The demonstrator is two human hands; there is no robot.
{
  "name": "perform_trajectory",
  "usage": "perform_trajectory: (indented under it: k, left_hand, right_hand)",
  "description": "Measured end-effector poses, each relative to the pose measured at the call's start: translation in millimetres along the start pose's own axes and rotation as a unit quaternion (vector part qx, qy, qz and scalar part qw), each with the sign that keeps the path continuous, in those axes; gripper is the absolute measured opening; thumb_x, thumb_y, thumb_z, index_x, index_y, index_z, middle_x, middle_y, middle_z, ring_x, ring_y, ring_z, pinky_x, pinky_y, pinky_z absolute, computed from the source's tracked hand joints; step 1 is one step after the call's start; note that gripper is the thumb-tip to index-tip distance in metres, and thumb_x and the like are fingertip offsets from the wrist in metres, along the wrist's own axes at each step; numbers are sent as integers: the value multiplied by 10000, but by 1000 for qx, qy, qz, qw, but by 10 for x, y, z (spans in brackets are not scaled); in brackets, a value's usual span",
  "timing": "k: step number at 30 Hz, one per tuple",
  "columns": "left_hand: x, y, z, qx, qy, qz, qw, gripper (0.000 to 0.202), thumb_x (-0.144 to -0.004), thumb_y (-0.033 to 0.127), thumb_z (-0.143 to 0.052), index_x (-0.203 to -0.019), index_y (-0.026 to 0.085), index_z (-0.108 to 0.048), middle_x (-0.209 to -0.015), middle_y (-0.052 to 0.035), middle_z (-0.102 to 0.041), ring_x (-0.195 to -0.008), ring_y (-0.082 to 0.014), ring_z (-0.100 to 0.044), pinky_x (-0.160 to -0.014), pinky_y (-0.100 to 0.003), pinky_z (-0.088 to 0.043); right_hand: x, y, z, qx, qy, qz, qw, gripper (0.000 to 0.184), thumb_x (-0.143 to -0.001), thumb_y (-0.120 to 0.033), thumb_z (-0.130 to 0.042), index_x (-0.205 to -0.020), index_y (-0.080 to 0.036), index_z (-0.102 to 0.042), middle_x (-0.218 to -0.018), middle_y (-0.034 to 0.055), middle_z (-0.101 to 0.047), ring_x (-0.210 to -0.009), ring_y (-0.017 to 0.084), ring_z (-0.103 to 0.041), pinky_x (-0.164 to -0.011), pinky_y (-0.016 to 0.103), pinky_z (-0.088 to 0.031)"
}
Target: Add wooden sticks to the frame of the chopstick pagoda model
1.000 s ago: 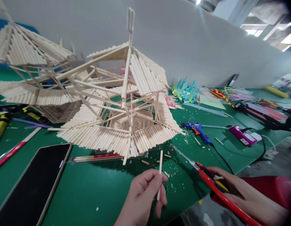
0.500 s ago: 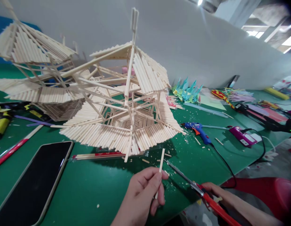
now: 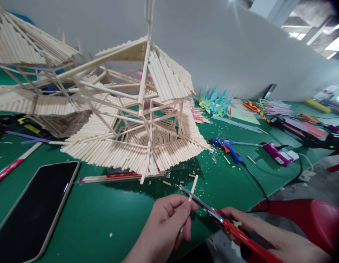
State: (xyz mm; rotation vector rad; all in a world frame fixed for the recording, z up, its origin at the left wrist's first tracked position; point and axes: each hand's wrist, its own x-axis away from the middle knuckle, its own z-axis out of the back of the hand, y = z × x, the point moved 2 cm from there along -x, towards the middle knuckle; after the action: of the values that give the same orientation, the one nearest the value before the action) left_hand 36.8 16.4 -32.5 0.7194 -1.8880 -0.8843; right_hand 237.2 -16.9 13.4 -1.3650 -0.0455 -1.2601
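Observation:
My left hand [image 3: 170, 219] pinches a short, thin wooden stick [image 3: 194, 185] between thumb and fingers, its upper end pointing up and slightly right. Closed around red-handled shears [image 3: 235, 231] is my right hand [image 3: 254, 226], at the lower right. The shears' long, narrow metal blades [image 3: 200, 204] cross the stick just above my left fingertips; whether they touch it I cannot tell. Behind my hands stands a pavilion model [image 3: 136, 153] built from wooden sticks, with a partly covered roof [image 3: 169, 76] and a wide lower eave.
A phone [image 3: 34, 208] lies at the left. Packaged sticks [image 3: 111, 178] rest before the model. A blue glue gun [image 3: 228, 149] with a cable and a purple power strip [image 3: 277, 153] are at the right. Another stick model [image 3: 34, 106] stands behind left. A red stool [image 3: 301, 219] is beside the table.
The shears have moved left, bringing their blades across the stick. The stick now leans more to the right. The view has shifted slightly, and the model appears higher and further left.

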Motion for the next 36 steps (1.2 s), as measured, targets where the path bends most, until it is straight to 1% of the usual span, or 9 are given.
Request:
perform_trajectory:
  k: [6, 13, 17, 21, 24, 28, 30, 33, 36]
  left_hand:
    - [0, 24, -2, -21, -3, -3, 1000, 254, -771, 359, -490, -728, 138, -608, -356, 68, -436, -303, -28, -221, -336, -179, -125]
    - [6, 40, 13, -41, 1, 14, 999, 264, -768, 358, -497, -710, 133, -624, -336, 68, -417, -325, -41, -234, -356, -192, -112]
    - [19, 55, 6, -43, 4, 13, 999, 254, -774, 352, -502, -714, 140, -630, -350, 64, -430, -340, -47, -240, -371, -200, -103]
    - [37, 46, 1, -39, 8, 13, 999, 259, -767, 361, -515, -706, 140, -636, -349, 63, -428, -353, -54, -246, -391, -207, -101]
    - [40, 47, 8, -43, 7, 0, 999, 260, -780, 354, -502, -722, 140, -638, -353, 65, -426, -356, -57, -243, -402, -213, -108]
    - [33, 69, 36, -65, -4, -34, 997, 272, -786, 355, -497, -703, 137, -637, -363, 69, -407, -382, -63, -280, -438, -208, -178]
    - [36, 71, 50, -80, -17, -48, 995, 288, -780, 371, -502, -685, 136, -637, -380, 69, -393, -392, -67, -302, -452, -208, -207]
    - [66, 53, 75, -120, -22, -68, 990, 318, -776, 411, -503, -668, 144, -639, -427, 60, -377, -418, -77, -312, -440, -209, -200]
    - [123, 45, 114, -170, -11, -94, 981, 331, -775, 420, -513, -622, 164, -656, -456, 50, -367, -443, -85, -301, -440, -211, -213]
  right_hand:
    - [-13, -72, 4, 4, -17, -1, 1000, 502, -758, -469, -490, -1207, -250, -444, -942, 51, -637, -870, 225, -604, -751, 316, -474]
    - [-18, -66, 23, 64, 2, 13, 998, 494, -755, -423, -499, -1209, -233, -451, -939, 54, -635, -886, 230, -592, -779, 323, -452]
    - [-12, -60, 15, 41, 27, 33, 998, 472, -746, -383, -535, -1193, -244, -474, -1024, 50, -623, -929, 220, -579, -806, 302, -447]
    - [-9, -77, 10, 36, 21, 24, 999, 453, -745, -382, -542, -1176, -252, -490, -981, 38, -638, -910, 221, -591, -782, 298, -465]
    - [-22, -45, 9, 35, 18, 17, 999, 494, -728, -362, -560, -1206, -272, -474, -1054, 31, -630, -954, 224, -587, -819, 306, -456]
    - [-20, 100, -24, 28, 58, -4, 998, 647, -604, -291, -635, -1229, -304, -467, -1132, 23, -612, -994, 252, -586, -835, 314, -462]
    - [-9, 153, -62, 27, 82, -3, 996, 675, -574, -298, -649, -1227, -300, -476, -1187, 33, -581, -1035, 275, -566, -829, 318, -471]
    - [-26, 153, -141, 7, 103, 13, 995, 610, -607, -338, -633, -1199, -282, -499, -1182, 39, -584, -1048, 276, -555, -833, 323, -467]
    - [-118, 120, -228, -18, 92, 16, 996, 449, -678, -336, -581, -1119, -267, -533, -999, 9, -666, -942, 233, -602, -798, 306, -474]
